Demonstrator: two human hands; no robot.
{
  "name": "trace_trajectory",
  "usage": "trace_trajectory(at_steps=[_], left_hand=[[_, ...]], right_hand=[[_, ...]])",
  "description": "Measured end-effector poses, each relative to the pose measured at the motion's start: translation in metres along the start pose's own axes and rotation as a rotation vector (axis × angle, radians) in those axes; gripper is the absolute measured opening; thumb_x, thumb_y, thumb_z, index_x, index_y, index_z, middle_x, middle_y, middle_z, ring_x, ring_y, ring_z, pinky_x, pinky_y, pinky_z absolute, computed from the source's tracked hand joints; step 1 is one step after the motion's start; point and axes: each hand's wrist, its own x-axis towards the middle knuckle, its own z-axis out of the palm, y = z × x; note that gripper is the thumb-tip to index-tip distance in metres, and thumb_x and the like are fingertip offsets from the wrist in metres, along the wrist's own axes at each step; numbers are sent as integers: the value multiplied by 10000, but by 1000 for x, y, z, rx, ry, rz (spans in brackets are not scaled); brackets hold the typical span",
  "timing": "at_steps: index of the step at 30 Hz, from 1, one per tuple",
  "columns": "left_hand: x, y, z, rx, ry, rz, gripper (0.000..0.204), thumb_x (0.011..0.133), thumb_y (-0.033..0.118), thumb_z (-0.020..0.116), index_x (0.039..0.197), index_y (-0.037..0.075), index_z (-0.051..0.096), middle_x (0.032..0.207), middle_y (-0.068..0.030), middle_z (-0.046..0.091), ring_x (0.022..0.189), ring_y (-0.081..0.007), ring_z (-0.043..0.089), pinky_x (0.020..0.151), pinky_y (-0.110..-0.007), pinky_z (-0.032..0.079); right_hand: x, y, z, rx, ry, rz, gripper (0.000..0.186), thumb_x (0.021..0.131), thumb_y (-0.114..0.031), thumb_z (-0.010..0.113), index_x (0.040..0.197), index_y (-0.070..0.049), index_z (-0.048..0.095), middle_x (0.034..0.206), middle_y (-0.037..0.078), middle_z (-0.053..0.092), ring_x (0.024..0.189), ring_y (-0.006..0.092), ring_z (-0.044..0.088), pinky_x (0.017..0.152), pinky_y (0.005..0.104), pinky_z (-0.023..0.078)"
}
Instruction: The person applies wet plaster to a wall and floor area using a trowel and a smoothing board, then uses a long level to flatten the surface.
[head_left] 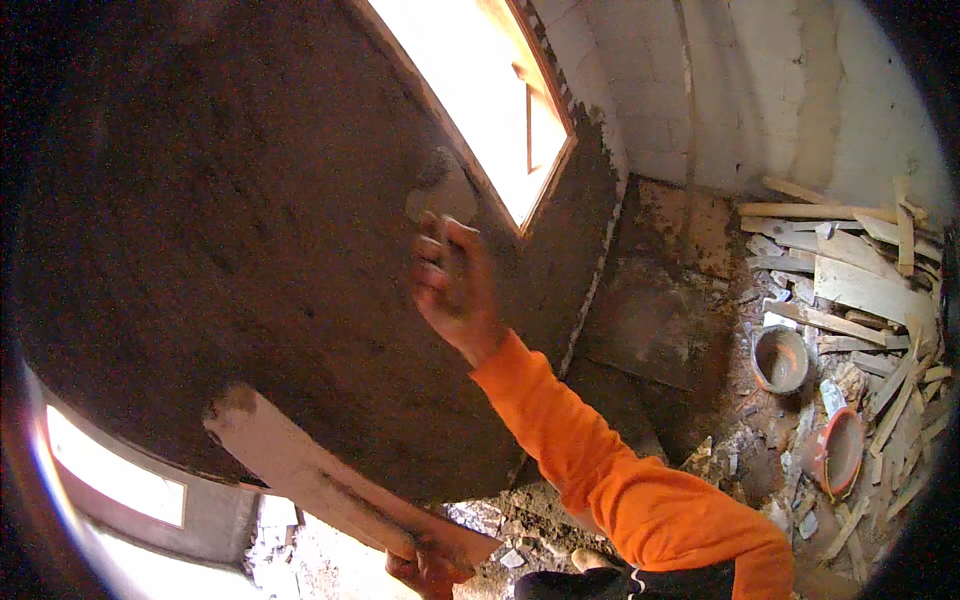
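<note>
In my right hand (455, 285), the fingers are closed round the handle of a trowel (447, 192). Its blade lies close to the dark plastered wall (250, 240), just beside the lower part of the bright window; a darker smear shows at its upper end. My left hand (430, 572), low in the picture, grips a long flat plastering float (330, 470). That float slants up to the left across the wall, with a rounded, dirty far end. Whether it touches the wall I cannot tell.
A wood-framed window opening (480, 90) is set in the wall. At right lie scrap boards (860, 275) and rubble, with a dark bucket (780, 360) and an orange-rimmed bucket (838, 452) beside them. Pale block wall (740, 90) stands behind. Another bright opening (115, 465) shows at lower left.
</note>
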Motion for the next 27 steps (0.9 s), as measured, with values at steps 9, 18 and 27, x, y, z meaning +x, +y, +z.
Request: trace_trajectory(at_steps=[9,18,27], left_hand=[[56,110,-25,38,-65,69,224,689,149,638,675,7,466,604,-16,515,579,-82,440,519,-259,382],[87,129,-15,-154,-148,149,373,720,300,699,775,-33,542,704,-58,569,655,-128,472,584,-310,405],[126,118,79,-261,-145,131,405,778,315,663,934,-19,497,816,-88,541,731,-182,513,650,-324,428]], right_hand=[[-75,-29,38,-1081,366,-814,300,893,-288,497,1116,-94,446,777,27,521,569,145,570,448,272,508],[-227,-152,-41,-2778,346,581,556,802,-191,553,1278,-36,309,802,186,575,677,396,567,621,470,463],[-441,-214,33,-2428,1086,852,374,746,-287,592,970,-15,466,779,218,581,737,397,575,643,482,432]])
